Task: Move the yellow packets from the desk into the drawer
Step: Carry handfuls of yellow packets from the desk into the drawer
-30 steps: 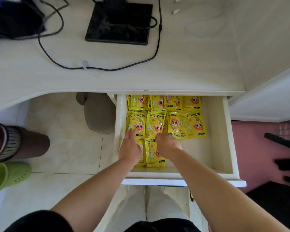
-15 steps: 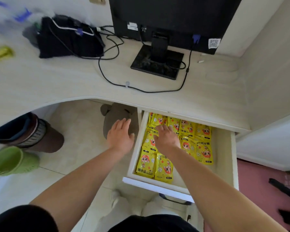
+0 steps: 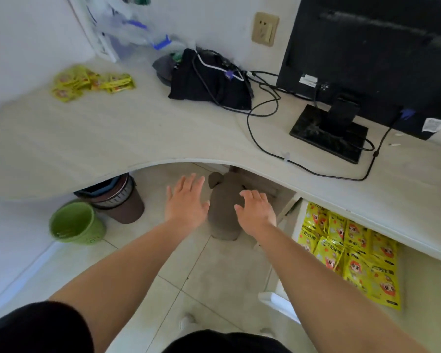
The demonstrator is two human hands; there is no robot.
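Observation:
Several yellow packets [image 3: 87,82] lie in a loose pile at the far left of the white desk [image 3: 127,138]. More yellow packets [image 3: 351,256] fill the open white drawer [image 3: 278,301] at the lower right, laid in rows. My left hand [image 3: 186,202] and my right hand [image 3: 256,212] hover side by side in front of the desk edge, above the floor, both empty with fingers spread. Neither hand touches a packet.
A black monitor [image 3: 374,54] on its stand [image 3: 329,133] fills the right of the desk, with cables [image 3: 265,115] and a black bag [image 3: 209,80] beside it. Under the desk stand a grey plush toy [image 3: 222,200], a brown bin [image 3: 120,200] and a green bin [image 3: 74,222].
Both hands have come out of the drawer and moved left and up, now hovering below the desk edge. The view has swung left, bringing the packets on the desk into sight.

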